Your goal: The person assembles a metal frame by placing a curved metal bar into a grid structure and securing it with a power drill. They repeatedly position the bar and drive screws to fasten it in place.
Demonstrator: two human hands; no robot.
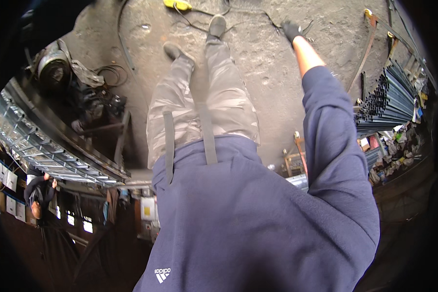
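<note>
My right arm, in a dark blue sleeve pushed up the forearm, reaches far out to the right. At its end my right hand, in a dark glove, is closed around a thin dark cable. The cable runs left across the grey floor, and short dark ends stick out beyond the hand. Left of it, at the top edge, lies a yellow elongated object joined to a dark line; its exact kind is hard to make out. My left hand does not show. Below are my grey trousers with hanging straps and my dark shoes.
Bundled dark square tubes lie on the right, near a rusty metal bar. At left stand a stack of shiny metal profiles, a round machine part and coiled cable. Another person is at lower left.
</note>
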